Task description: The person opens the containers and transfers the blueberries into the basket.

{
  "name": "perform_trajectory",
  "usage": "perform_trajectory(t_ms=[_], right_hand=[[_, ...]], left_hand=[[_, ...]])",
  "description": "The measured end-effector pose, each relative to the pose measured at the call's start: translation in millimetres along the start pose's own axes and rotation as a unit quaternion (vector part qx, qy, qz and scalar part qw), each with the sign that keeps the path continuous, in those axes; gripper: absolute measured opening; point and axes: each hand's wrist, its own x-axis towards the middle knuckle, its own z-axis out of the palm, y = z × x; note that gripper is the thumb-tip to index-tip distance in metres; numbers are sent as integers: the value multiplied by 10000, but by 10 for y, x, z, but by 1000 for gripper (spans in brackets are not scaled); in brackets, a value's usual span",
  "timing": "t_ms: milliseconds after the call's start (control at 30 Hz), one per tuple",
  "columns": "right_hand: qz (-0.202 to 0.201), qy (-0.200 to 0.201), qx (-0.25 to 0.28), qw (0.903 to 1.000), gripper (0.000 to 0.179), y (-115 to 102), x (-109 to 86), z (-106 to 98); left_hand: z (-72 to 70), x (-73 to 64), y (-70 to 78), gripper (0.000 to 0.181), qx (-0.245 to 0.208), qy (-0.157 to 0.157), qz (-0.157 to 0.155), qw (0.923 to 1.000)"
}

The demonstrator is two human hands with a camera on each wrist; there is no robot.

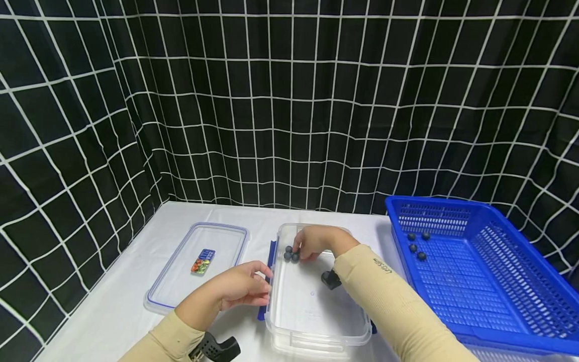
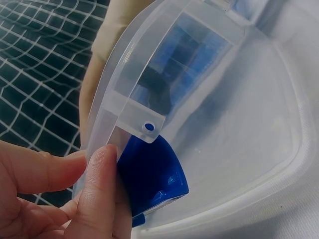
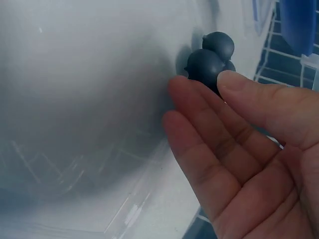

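A clear plastic food container (image 1: 316,301) lies open in the middle of the white table. My left hand (image 1: 246,286) holds its left rim, with curled fingers beside a blue latch (image 2: 154,174) that hangs down. My right hand (image 1: 313,243) reaches inside near the far left corner, pinching a blueberry between thumb and fingertips; the fingers partly hide it. Several blueberries (image 3: 205,67) cluster on the container floor against that hand's fingertips.
The container's lid (image 1: 181,281), with a blue seal and a picture label (image 1: 202,262), lies on the table to the left. A blue basket (image 1: 479,271) on the right holds several blueberries (image 1: 413,248). A black gridded curtain (image 1: 307,100) hangs behind and at the left.
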Motion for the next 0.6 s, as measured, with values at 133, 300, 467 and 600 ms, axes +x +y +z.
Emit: perform_trajectory(t_ms=[133,300,467,600], right_hand=[[65,-119,120,9998,26,8,12,18],[131,-285,443,9985,22,26,16,55],[66,-403,598,9974,16,32,13,87],[2,-480,665,9966,15,30,-2,103]], left_hand=[[-4,3,0,30,-1,4,-7,10000],[-2,2,3,31,11,28,-43,10000],[-5,1,2,31,21,49,-70,10000],[-6,8,-4,31,8,42,-74,10000]])
